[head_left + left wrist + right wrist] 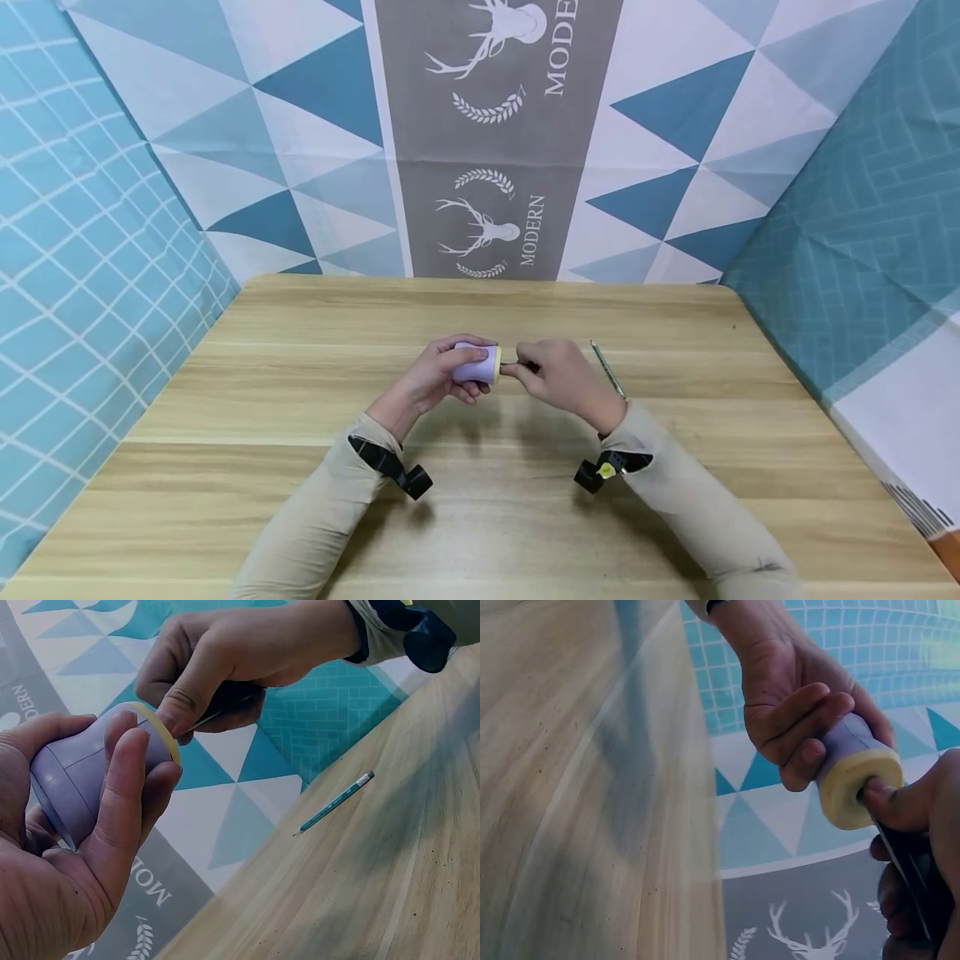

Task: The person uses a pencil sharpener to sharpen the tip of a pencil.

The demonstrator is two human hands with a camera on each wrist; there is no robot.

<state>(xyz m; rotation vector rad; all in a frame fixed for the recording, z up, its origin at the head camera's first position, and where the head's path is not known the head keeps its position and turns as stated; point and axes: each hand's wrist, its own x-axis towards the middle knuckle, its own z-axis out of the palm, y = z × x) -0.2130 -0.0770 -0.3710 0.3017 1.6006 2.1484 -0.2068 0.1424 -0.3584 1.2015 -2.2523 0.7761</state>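
My left hand [429, 377] grips a lavender cylinder [469, 367] with curled fingers and thumb, above the table. In the right wrist view, the cylinder's yellow end [841, 814] has a hole in its middle and faces my right hand [567, 379]. That hand holds a slim dark tool [913, 862] with a thin shiny edge, its front end right at the hole. The right thumb lies over the tool's tip and hides it; the rest is mostly covered by the fingers, so I cannot tell its kind.
A green pencil [607, 368] lies on the wooden table [480, 533], just beyond my right wrist. Patterned cloth [495, 142] hangs behind the table and along both sides. Each wrist wears a black strap with a small camera [417, 482].
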